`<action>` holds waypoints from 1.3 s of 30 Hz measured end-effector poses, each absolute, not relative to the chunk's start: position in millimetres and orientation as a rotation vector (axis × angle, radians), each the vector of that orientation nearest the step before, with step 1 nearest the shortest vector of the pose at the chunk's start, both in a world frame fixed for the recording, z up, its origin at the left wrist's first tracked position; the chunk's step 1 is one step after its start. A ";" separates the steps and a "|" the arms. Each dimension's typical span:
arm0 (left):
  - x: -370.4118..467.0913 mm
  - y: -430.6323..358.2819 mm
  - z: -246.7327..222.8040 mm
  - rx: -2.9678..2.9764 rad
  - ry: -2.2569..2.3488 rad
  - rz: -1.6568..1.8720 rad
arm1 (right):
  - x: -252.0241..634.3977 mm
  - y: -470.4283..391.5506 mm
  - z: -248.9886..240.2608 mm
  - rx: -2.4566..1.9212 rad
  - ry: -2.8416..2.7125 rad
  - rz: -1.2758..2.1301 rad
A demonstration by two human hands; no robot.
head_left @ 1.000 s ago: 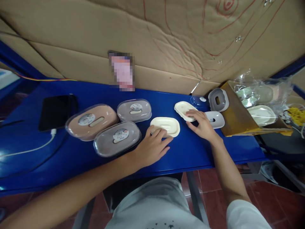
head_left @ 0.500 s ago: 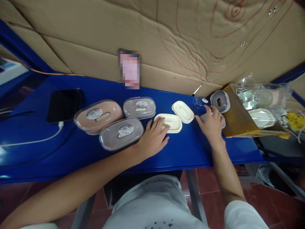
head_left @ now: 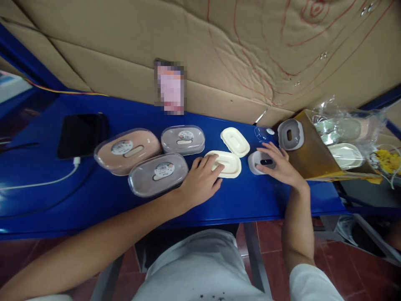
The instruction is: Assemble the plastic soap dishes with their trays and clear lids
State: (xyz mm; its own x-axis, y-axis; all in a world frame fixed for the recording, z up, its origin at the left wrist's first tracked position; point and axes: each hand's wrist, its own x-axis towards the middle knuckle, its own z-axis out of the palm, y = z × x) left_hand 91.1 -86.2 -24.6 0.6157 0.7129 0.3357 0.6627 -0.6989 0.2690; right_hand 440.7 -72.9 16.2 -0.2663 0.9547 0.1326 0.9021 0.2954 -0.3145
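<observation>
My left hand (head_left: pixel 202 182) lies with fingers spread on the left part of a cream oval piece (head_left: pixel 231 164). A second cream piece (head_left: pixel 236 141) rests just behind it. My right hand (head_left: pixel 280 165) is over the right side of a small grey oval piece with a dark slot (head_left: pixel 259 160), thumb and fingers apart around it. Behind that hand are a clear cover with a round sticker (head_left: pixel 263 133) and a grey open shell (head_left: pixel 291 134). To the left are a pink lidded case (head_left: pixel 134 156) and two grey lidded cases (head_left: pixel 183 146), (head_left: pixel 150 179).
A cardboard box (head_left: pixel 316 156) at the right holds plastic-wrapped pieces (head_left: pixel 346 154). A black phone (head_left: pixel 78 136) with a white cable lies on the blue table (head_left: pixel 219 205) at the left. A cardboard sheet (head_left: pixel 125 50) stands behind.
My right hand has turned, and the small grey piece has moved left, showing more of itself. The rear cream piece has shifted slightly left. My left hand stays on the front cream piece.
</observation>
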 end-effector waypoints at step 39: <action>86.8 -76.1 -29.9 2.564 1.184 0.798 | 403.6 -66.2 1.1 -1.544 -2.173 -0.091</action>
State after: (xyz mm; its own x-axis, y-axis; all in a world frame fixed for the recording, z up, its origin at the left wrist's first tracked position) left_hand 86.8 -76.1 -29.9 0.5318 0.7531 0.3873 0.6414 -0.6568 0.3965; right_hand 403.6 -66.2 1.1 -0.2562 0.8755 0.4097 0.9066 0.3647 -0.2123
